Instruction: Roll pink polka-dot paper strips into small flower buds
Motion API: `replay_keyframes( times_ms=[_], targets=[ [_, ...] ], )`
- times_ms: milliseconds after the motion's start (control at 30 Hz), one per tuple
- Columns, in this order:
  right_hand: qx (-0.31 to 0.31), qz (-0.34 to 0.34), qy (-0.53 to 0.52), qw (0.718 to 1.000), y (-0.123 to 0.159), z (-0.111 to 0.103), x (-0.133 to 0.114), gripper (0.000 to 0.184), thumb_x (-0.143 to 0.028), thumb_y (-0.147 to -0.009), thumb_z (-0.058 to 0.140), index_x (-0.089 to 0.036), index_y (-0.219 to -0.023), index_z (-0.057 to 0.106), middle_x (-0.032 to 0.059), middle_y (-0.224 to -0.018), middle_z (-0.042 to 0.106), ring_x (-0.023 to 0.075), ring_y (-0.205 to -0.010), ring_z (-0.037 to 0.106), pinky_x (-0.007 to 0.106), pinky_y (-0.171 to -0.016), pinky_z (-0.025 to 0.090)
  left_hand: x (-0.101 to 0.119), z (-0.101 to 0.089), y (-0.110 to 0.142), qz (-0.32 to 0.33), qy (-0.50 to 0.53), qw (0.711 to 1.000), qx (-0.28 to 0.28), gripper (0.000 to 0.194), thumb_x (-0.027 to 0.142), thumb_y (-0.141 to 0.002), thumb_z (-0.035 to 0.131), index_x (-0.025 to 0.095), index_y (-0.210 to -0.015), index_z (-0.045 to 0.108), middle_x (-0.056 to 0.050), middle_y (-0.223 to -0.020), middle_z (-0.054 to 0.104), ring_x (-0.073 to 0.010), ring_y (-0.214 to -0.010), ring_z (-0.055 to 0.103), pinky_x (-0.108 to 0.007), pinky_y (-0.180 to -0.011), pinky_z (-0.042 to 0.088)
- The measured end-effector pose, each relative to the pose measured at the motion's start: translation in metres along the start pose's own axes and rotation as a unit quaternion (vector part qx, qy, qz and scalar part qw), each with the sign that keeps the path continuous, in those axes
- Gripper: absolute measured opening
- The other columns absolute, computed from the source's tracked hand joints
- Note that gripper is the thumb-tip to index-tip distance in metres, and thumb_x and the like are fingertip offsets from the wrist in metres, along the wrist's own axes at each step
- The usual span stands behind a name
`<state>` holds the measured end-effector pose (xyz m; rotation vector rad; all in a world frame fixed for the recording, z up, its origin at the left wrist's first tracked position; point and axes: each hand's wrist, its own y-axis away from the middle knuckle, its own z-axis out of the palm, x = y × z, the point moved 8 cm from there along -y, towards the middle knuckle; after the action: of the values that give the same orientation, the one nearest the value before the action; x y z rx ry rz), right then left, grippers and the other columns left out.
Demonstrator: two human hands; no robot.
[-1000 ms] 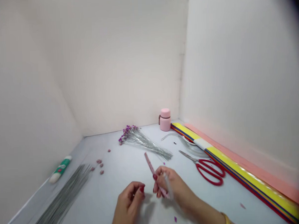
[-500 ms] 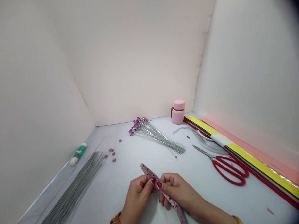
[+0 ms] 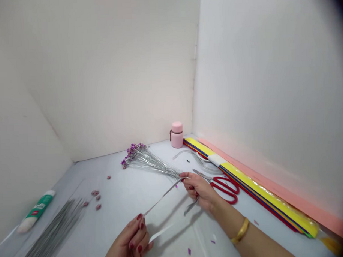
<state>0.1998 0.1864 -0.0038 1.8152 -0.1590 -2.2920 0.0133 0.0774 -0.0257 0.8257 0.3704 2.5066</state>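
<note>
A narrow, thin strip (image 3: pixel 164 196) stretches taut and slanting between my two hands, seen nearly edge-on. My left hand (image 3: pixel 136 234), low in the view, pinches its lower end between thumb and fingertips; a pale loose tail (image 3: pixel 161 234) sticks out beside these fingers. Farther up and to the right, my right hand (image 3: pixel 198 189) grips the upper end, and a greyish tail (image 3: pixel 190 207) hangs below it. Just behind the right fingers lie the wire ends of a bundle of silvery stems (image 3: pixel 155 161) with purple tips. Red-handled scissors (image 3: pixel 225 188) rest behind the right wrist.
Bare grey wires (image 3: pixel 54 233), several pinkish beads (image 3: pixel 95 193) and a green-and-white glue stick (image 3: pixel 38 210) lie left. A pink flask (image 3: pixel 176 135) stands at the back. Coloured sheets (image 3: pixel 246 178) run along the right wall. Purple scraps (image 3: pixel 189 251) dot the front.
My hands have moved apart, the right one up and away, pulling the strip taut between them. Earlier both held the pink, red-spotted strip close together. The view has turned right.
</note>
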Motion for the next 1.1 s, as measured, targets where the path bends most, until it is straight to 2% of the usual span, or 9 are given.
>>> replay_keyframes(
  times_ms=[167,333,433,500,567,667,800,1000,1100],
  targets=[
    [0.123,-0.073,-0.001,0.990,-0.007,-0.051,-0.030,0.020,-0.030,-0.065,0.048,-0.019,-0.082,0.044,-0.0129,-0.045,0.024,0.0030,-0.031,0.015,0.016,-0.032,0.016,-0.002,-0.002,-0.001,0.005,-0.012,1.000,-0.016,0.023,0.024,-0.065,0.070,0.013,-0.054,0.053,0.010,-0.036,0.030,-0.0043,-0.035,0.038,-0.024,-0.052,0.049],
    [0.214,-0.133,0.094,0.963,-0.008,-0.092,-0.046,0.020,-0.031,-0.068,0.045,-0.020,-0.085,0.045,-0.0103,-0.047,0.032,0.0044,-0.031,0.019,0.017,-0.032,0.017,0.008,-0.006,0.001,0.012,0.056,0.998,-0.020,0.023,0.019,-0.067,0.068,0.013,-0.055,0.049,0.012,-0.039,0.024,-0.0013,-0.033,0.030,-0.019,-0.044,0.046],
    [0.235,-0.158,0.185,0.941,-0.008,-0.097,-0.046,0.027,-0.030,-0.065,0.053,-0.017,-0.089,0.049,-0.0036,-0.053,0.046,0.0098,-0.038,0.037,0.021,-0.036,0.029,0.010,-0.007,0.002,0.020,0.050,0.998,-0.012,0.024,0.019,-0.069,0.066,0.013,-0.055,0.048,0.011,-0.039,0.026,-0.0021,-0.034,0.033,-0.018,-0.045,0.045],
    [0.252,-0.196,0.243,0.916,-0.007,-0.093,-0.050,0.040,-0.026,-0.059,0.060,-0.016,-0.096,0.049,0.0061,-0.075,0.056,0.0206,-0.065,0.053,0.031,-0.053,0.042,0.009,-0.010,0.001,0.035,0.023,0.999,0.002,0.022,0.020,-0.074,0.062,0.013,-0.057,0.049,0.011,-0.038,0.028,-0.0032,-0.034,0.036,-0.017,-0.043,0.043],
    [0.261,-0.240,0.288,0.889,-0.004,-0.085,-0.056,0.050,-0.022,-0.057,0.062,-0.014,-0.105,0.047,0.0146,-0.105,0.050,0.0308,-0.101,0.043,0.041,-0.078,0.038,0.010,-0.013,-0.001,0.059,-0.011,0.998,0.011,0.019,0.021,-0.078,0.057,0.013,-0.062,0.051,0.010,-0.039,0.031,-0.0040,-0.036,0.040,-0.018,-0.044,0.042],
    [0.244,-0.312,0.379,0.836,0.004,-0.061,-0.064,0.046,-0.018,-0.065,0.055,-0.012,-0.110,0.047,0.0157,-0.120,0.041,0.0318,-0.116,0.028,0.047,-0.095,0.022,0.008,-0.013,-0.003,0.068,-0.066,0.995,0.015,0.018,0.026,-0.081,0.051,0.013,-0.069,0.052,0.008,-0.043,0.038,-0.0052,-0.040,0.046,-0.021,-0.051,0.044],
    [0.185,-0.455,0.518,0.701,0.036,-0.004,-0.065,0.033,-0.018,-0.079,0.044,-0.014,-0.111,0.049,0.0133,-0.110,0.049,0.0269,-0.106,0.040,0.043,-0.092,0.031,0.006,-0.006,-0.002,0.069,-0.130,0.989,0.001,0.023,0.033,-0.082,0.048,0.014,-0.071,0.052,0.007,-0.045,0.041,-0.0054,-0.039,0.044,-0.021,-0.049,0.042],
    [-0.063,-0.531,0.536,0.653,0.078,0.088,-0.026,0.034,-0.012,-0.081,0.045,-0.017,-0.115,0.047,0.0086,-0.091,0.055,0.0191,-0.083,0.050,0.032,-0.076,0.043,0.002,-0.001,-0.004,0.073,-0.224,0.972,-0.007,0.026,0.036,-0.080,0.050,0.013,-0.068,0.052,0.004,-0.043,0.047,-0.0075,-0.041,0.047,-0.020,-0.049,0.038],
    [-0.116,-0.540,0.568,0.610,0.084,0.107,-0.010,0.024,-0.010,-0.084,0.041,-0.017,-0.102,0.055,0.0059,-0.078,0.056,0.0175,-0.073,0.049,0.031,-0.068,0.041,-0.004,-0.001,-0.009,0.066,-0.282,0.957,-0.014,0.028,0.039,-0.078,0.051,0.014,-0.068,0.052,0.004,-0.039,0.047,-0.0082,-0.038,0.045,-0.020,-0.046,0.037]
  ],
)
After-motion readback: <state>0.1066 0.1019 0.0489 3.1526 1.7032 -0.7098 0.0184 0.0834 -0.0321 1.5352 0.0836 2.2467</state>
